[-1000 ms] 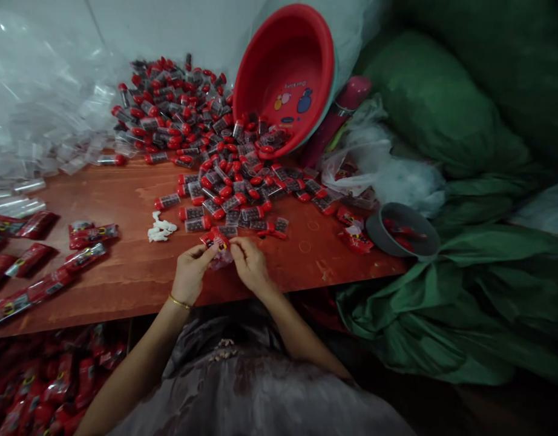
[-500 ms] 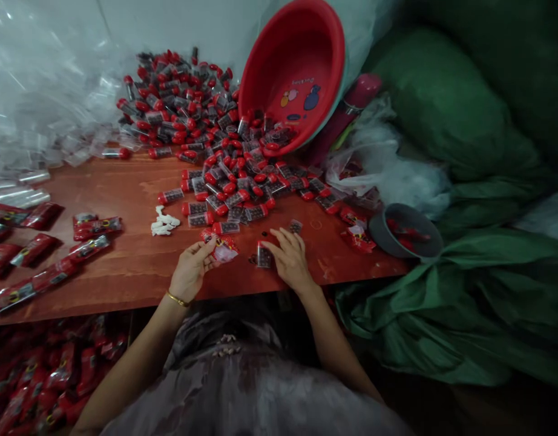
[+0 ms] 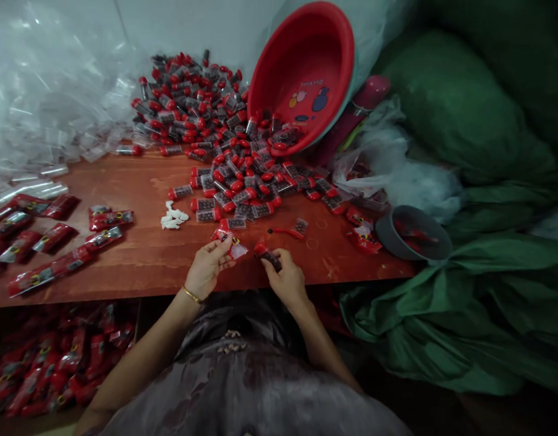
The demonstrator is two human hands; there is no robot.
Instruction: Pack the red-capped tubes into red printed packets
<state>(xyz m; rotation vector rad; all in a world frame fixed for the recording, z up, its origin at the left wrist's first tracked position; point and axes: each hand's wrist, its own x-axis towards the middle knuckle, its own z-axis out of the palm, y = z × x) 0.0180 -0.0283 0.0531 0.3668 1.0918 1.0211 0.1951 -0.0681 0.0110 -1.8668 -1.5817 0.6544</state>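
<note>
In my left hand (image 3: pixel 209 266) a red printed wrapper (image 3: pixel 236 247) is pinched between thumb and fingers, its clear end pointing right. My right hand (image 3: pixel 287 275) is closed on a small clear bottle (image 3: pixel 270 259) with a red cap and dark beads inside, its cap tilted up toward the wrapper. The two are apart. Just beyond my right hand, a thin red piece (image 3: pixel 283 231) with a dark tip lies beside a small clear container of dark beads (image 3: pixel 300 227). A large heap of red-capped bottles (image 3: pixel 233 175) spreads behind both hands.
A red basin (image 3: pixel 301 66) leans tilted on the heap. Filled red packets (image 3: pixel 56 269) lie at left, near white scraps (image 3: pixel 172 217) and clear plastic sleeves (image 3: pixel 43 121). A grey bowl (image 3: pixel 383 233) and green sacks (image 3: pixel 488 284) are at right. More packets (image 3: pixel 65 363) fill a space below the table edge.
My right hand has picked the bottle up off the table and turned it cap-up toward the left hand. A thin red piece now shows by the small container. The view has shifted slightly.
</note>
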